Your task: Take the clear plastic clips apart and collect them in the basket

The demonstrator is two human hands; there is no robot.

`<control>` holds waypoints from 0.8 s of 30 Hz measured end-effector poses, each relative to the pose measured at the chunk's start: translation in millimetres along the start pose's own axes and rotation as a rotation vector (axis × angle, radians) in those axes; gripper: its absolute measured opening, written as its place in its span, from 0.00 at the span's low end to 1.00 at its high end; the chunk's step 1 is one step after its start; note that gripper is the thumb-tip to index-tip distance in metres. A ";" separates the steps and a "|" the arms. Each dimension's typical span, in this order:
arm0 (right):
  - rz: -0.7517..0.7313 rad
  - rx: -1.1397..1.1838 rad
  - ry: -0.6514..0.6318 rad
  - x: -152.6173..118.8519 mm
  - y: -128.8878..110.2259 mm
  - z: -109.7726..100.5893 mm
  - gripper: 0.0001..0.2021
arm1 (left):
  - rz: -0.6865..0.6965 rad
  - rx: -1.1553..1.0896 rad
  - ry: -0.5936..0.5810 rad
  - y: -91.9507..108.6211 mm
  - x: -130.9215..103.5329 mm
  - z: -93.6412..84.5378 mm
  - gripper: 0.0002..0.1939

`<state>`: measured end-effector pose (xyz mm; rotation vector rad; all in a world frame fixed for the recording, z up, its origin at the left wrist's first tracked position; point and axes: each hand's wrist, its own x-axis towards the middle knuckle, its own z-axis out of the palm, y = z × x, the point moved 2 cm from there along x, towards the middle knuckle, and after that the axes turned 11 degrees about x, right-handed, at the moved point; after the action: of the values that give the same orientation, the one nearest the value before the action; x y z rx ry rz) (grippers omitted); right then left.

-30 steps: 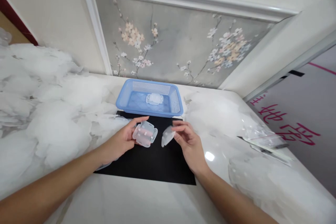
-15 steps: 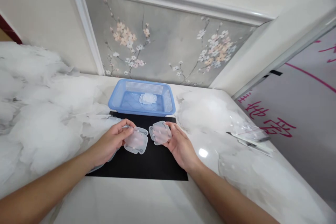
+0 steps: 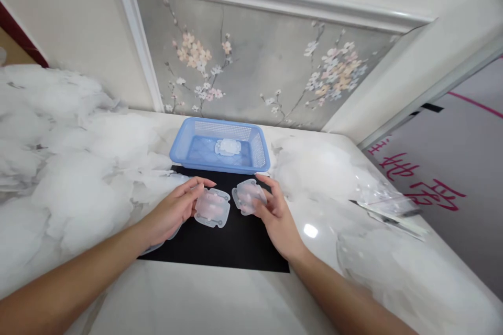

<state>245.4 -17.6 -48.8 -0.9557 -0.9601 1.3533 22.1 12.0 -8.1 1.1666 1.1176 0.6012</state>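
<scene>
My left hand (image 3: 171,217) pinches the edge of a translucent plastic piece (image 3: 212,209), a thin rounded square with notched sides and small round marks near its corners. A similar translucent piece (image 3: 247,193) is in my right hand (image 3: 280,222), with the thumb across its near face and the index finger raised off its edge. The two pieces are held apart over a black mat (image 3: 236,248). Under my left hand, more clear pieces (image 3: 154,247) lie along the mat's left edge, mostly hidden. Behind the mat, a blue basket (image 3: 220,168) holds a few such pieces (image 3: 228,147).
Heaps of whitish translucent pieces or film (image 3: 82,167) cover the left of the white table (image 3: 188,298). More cloudy material (image 3: 322,167) and a clear bag (image 3: 385,193) lie at right. A wall panel with painted blossoms (image 3: 251,57) rises behind, and a whiteboard (image 3: 463,157) stands right.
My right thumb has come round onto the near face of its piece, and the index finger has lifted. My left index finger reaches further out. The whole view has shifted slightly.
</scene>
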 end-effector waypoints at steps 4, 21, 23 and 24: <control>-0.235 -0.331 -0.042 -4.9 -5.7 2.5 0.12 | -0.013 -0.008 0.002 1.7 -2.1 1.3 0.23; -0.427 -0.746 -0.430 -14.5 7.2 29.0 0.43 | 0.044 0.049 -0.054 -5.3 -3.9 3.7 0.23; -0.417 -0.703 -0.416 -14.9 2.4 30.3 0.34 | 0.048 0.066 -0.074 -5.5 -6.3 6.3 0.24; -0.407 -0.669 -0.410 -15.2 -0.5 30.9 0.27 | 0.049 0.091 -0.082 -4.5 -7.9 7.8 0.25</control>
<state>216.4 -33.0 -38.1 -0.9014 -1.8845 0.8950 25.5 0.6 -9.5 1.2889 1.0585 0.5401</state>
